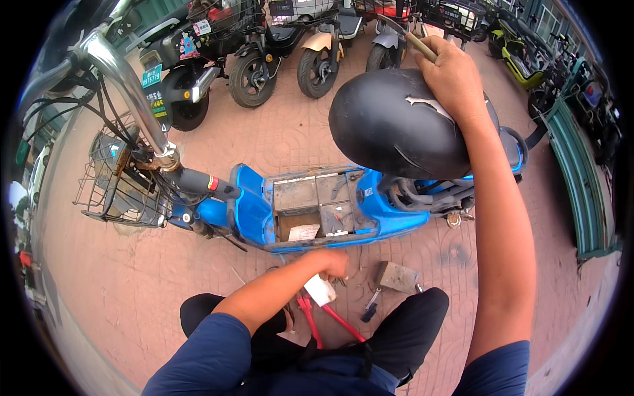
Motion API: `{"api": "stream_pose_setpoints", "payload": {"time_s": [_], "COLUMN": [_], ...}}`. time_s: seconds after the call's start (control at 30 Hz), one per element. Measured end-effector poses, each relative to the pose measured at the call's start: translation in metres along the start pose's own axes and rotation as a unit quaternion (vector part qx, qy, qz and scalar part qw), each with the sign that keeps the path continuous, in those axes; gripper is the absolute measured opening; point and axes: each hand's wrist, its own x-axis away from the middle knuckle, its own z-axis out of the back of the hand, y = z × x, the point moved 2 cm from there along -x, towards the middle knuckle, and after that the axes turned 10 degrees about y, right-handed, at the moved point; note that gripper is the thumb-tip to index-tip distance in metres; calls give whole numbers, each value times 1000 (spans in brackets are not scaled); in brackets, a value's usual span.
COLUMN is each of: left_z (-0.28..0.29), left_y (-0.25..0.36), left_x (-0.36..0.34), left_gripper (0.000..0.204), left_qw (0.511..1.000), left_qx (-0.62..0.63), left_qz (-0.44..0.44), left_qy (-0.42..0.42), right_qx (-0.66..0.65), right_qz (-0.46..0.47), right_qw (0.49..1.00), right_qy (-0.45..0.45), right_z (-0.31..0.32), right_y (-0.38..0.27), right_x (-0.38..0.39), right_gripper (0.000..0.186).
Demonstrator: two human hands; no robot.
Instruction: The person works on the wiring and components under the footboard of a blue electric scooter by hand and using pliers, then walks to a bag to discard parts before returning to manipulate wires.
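Note:
A blue electric scooter [251, 191] stands crosswise before me, its floor compartment [307, 214] uncovered, with grey battery-like blocks and a pale card inside. My right hand [456, 82] is over the far side of the torn black seat [383, 122]. It is closed around a tan-handled tool [421, 48], whose thin dark end points up and left; I cannot tell its kind. Below the footboard's near edge, my left hand [335, 264] is closed. Whatever it may hold is hidden. Just under it are a white piece [320, 289] and a red-handled tool [312, 320] between my legs.
A grey block [399, 276] and a small tool with a black end [370, 310] lie on the brick paving. The scooter's wire basket [122, 175] is at left. Several parked scooters [317, 69] line the back, and a green metal panel [581, 178] stands at right.

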Motion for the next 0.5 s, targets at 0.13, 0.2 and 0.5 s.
{"api": "stream_pose_setpoints", "payload": {"time_s": [0.13,0.2,0.5], "left_z": [82,87,88], "left_y": [-87,-124,-145], "left_x": [16,20,8], "left_gripper": [30,35,38], "left_qw": [928,809,832], "left_qx": [97,31,-107], "left_qz": [35,76,74], "left_qy": [358,582,540], "right_qx": [-5,-2,-8], "right_qz": [26,19,8], "right_qw": [1000,1000,1000], "right_qy": [8,4,10], "right_z": [-1,-1,0], "right_y": [-14,-15,-9], "right_x": [-3,-4,0], "right_gripper": [31,31,31]}}
